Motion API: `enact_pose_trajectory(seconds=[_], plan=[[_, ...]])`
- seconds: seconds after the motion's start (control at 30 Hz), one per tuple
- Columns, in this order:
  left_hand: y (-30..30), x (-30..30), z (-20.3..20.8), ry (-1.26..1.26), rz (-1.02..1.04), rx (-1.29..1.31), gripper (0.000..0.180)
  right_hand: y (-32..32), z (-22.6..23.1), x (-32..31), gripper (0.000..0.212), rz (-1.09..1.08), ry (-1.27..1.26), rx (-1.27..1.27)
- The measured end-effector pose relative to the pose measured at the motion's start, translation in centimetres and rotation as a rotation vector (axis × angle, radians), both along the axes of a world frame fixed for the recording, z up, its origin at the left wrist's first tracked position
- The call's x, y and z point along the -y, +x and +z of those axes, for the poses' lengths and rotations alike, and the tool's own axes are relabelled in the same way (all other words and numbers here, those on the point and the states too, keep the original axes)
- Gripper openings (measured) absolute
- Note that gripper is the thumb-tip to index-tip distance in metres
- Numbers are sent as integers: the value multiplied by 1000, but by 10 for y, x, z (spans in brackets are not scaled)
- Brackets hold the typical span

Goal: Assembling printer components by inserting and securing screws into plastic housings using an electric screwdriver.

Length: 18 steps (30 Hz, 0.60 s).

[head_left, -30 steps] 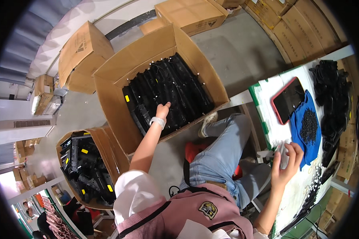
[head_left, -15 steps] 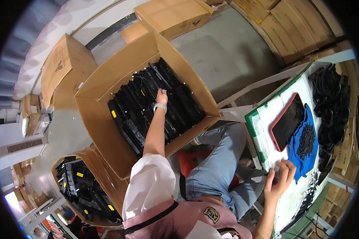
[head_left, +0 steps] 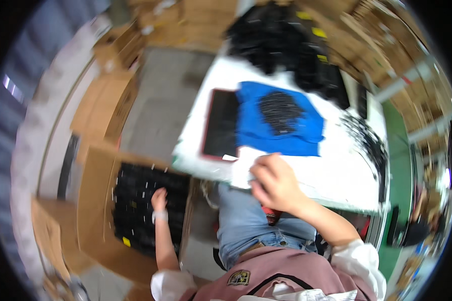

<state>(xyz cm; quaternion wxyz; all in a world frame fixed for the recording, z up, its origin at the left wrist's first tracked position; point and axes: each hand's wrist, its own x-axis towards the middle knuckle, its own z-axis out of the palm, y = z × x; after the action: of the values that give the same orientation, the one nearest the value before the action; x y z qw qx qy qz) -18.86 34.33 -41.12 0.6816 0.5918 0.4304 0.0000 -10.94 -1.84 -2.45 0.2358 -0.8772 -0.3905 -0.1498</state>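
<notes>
My left hand [head_left: 158, 199], with a light band at the wrist, is over the rows of long black plastic parts [head_left: 135, 200] in an open cardboard box [head_left: 96, 200]. Blur hides whether its fingers hold one. At the near edge of the white table [head_left: 196, 133], my right hand [head_left: 273, 181] hovers with loosely bent fingers, a little apart and with nothing visible in them. Beyond it lies a blue cloth [head_left: 306, 135] bearing a heap of small black pieces [head_left: 280, 113]. A dark phone with a red edge [head_left: 221, 125] lies left of the cloth.
A big pile of black parts [head_left: 271, 37] covers the table's far end. Small black pieces [head_left: 369, 143] are scattered along its right side. Closed cartons [head_left: 103, 103] stand on the floor at left; more cartons [head_left: 196, 22] are stacked behind the table.
The view has swung right, toward the table, and blurred. My left hand stays over the box of black parts. My right hand has moved in from the table's corner to its near edge, below the cloth.
</notes>
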Motion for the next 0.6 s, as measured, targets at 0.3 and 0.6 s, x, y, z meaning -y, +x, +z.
enact_pose_trajectory(seconds=[0.3,0.6], plan=[[4,81,254,435,110,552,17,18,38,81,22,-47,215,244],[29,213,344,703,-43,944,10,189,61,180,51,-853,271,29]])
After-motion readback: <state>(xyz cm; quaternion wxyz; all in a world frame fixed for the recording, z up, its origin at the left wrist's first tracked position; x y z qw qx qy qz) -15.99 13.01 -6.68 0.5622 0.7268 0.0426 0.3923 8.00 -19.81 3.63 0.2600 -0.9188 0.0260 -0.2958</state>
